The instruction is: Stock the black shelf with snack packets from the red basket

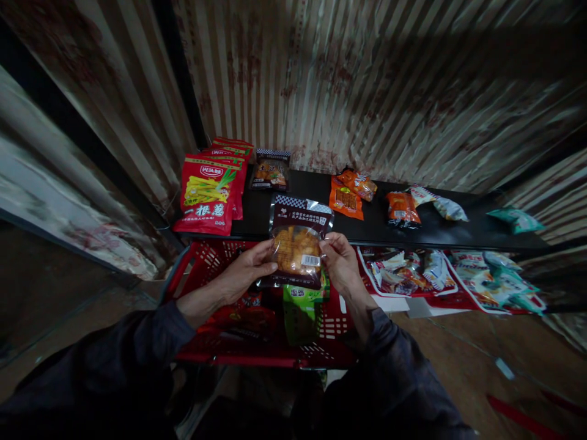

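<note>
Both hands hold a dark brown snack packet (298, 241) with a clear window showing yellow-brown pieces and a barcode label. My left hand (250, 269) grips its left edge, thumb in front. On the right edge, my right hand (342, 263) pinches the packet between thumb and fingers. Below it is a red plastic shopping basket (337, 324) with a green packet (300, 308) and several dark and red packets inside, partly hidden by my left forearm. Behind, on the black shelf (302, 183), a similar brown packet (271, 170) stands against the curtain.
Red snack bags (208, 195) stand at the shelf's left end. Orange packets (347, 195) and a teal packet (516, 219) lie farther right. Under the shelf are two red bins (408, 293) of small packets. A dark metal post (181, 73) rises at left before a striped curtain (367, 73).
</note>
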{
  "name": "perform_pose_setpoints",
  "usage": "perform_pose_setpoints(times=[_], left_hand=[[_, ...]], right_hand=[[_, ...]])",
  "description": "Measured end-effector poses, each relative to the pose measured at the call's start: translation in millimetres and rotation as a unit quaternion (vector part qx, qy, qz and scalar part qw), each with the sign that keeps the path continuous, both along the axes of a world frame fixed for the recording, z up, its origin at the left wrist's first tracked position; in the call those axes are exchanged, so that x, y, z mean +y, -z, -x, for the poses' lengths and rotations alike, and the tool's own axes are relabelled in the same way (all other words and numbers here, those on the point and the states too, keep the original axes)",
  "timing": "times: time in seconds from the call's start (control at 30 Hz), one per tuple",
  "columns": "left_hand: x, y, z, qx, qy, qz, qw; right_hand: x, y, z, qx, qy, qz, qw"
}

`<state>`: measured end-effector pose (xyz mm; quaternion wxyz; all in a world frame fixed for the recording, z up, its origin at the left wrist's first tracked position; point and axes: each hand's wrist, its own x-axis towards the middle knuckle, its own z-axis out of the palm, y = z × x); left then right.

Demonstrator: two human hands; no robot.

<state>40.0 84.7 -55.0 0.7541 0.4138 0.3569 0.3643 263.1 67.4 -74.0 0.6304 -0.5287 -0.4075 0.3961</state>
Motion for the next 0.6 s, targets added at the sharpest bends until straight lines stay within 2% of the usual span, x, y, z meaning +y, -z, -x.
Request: perform_pose_setpoints(times=[0.07,0.13,0.23,0.4,0.53,0.6], left_hand=[[-2,0.7,0,-0.006,0.023,-0.008,1.0],[-3,0.9,0,-0.01,0.019,-0.011,1.0],[-3,-0.5,0,-0.018,-0.008,-0.013,1.0],[3,-4.4,2,-0.038,-0.059,0.001,0.998],[8,-6.5,4,-0.045,-0.101,0.008,0.994],[9,-7.6,4,-0.046,-0.108,0.006,0.993]], right_hand=[[1,-0.3,-2,0.041,-0.003,0.015,0.999],[1,-1.6,-3,0.052,0.003,0.012,0.999],[1,-4.4,-2,0.064,-0.007,0.008,0.998],[-4,-8.7,1,0.113,-0.069,0.049,0.99],[-7,-8.9,3,0.109,-0.118,0.07,0.985],[-8,-8.0,4,0.102,-0.121,0.072,0.985]])
